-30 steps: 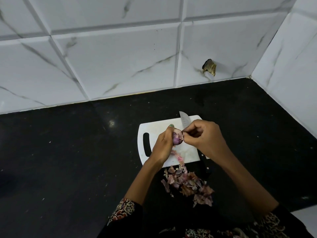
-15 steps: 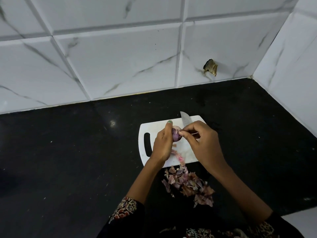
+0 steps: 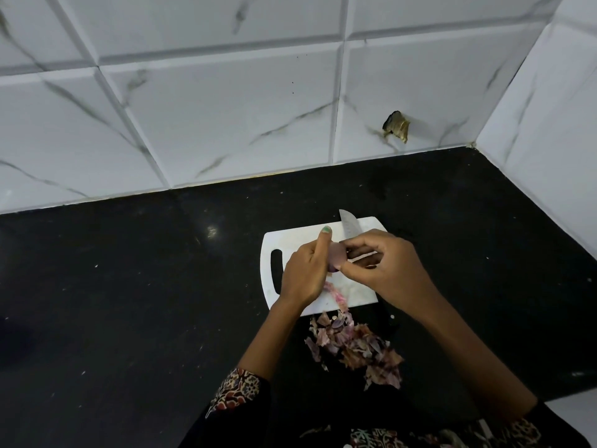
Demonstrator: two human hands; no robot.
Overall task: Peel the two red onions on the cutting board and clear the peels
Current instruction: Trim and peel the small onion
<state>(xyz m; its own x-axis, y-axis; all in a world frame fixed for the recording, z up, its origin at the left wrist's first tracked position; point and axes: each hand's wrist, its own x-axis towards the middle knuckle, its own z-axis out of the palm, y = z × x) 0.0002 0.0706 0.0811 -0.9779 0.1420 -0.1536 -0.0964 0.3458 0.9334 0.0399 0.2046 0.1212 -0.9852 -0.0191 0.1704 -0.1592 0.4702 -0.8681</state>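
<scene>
Black countertop, white marble-veined wall tiles behind and to the right. Red onion held above the white cutting board, between both hands. Left hand grips the onion from the left, one finger raised with a green-painted nail. Right hand has its fingers curled, pinching at the onion's right side. Knife blade shows beyond the right hand, over the board's far edge. A few pink peel scraps lie on the board's near part. Pile of dry peels sits on the counter just beside the board's near edge. Patterned sleeves at bottom. Chipped hole in one wall tile.
</scene>
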